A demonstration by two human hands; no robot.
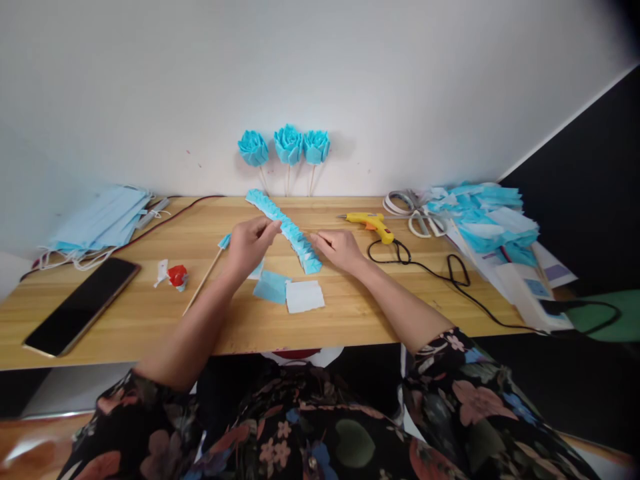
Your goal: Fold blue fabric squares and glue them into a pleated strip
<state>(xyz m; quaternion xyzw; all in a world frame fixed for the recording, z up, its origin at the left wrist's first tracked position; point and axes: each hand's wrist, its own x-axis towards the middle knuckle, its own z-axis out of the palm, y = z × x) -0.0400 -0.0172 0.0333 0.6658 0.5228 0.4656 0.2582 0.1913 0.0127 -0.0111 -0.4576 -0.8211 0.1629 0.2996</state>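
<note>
A long row of overlapping light-blue petals (285,230) lies slantwise on the wooden table, between my hands. My left hand (249,245) is closed in a pinch at the row's left side, its fingertips at the petals' edge. On the other side my right hand (339,249) is also pinched, fingertips close beside the row. Whatever is in either pinch is too small or hidden to name. Just below the row lie a blue fabric square (273,287) and a white square (305,297). By my left wrist rests a thin stick (204,288) with a small blue tip.
Three blue flowers on sticks (289,145) lean against the wall. To the right are a yellow glue gun (370,223) with its black cord, scissors (425,224), tape (397,202) and blue scraps (490,217). Face masks (103,217), a phone (83,307) and a red wrapper (177,276) lie left.
</note>
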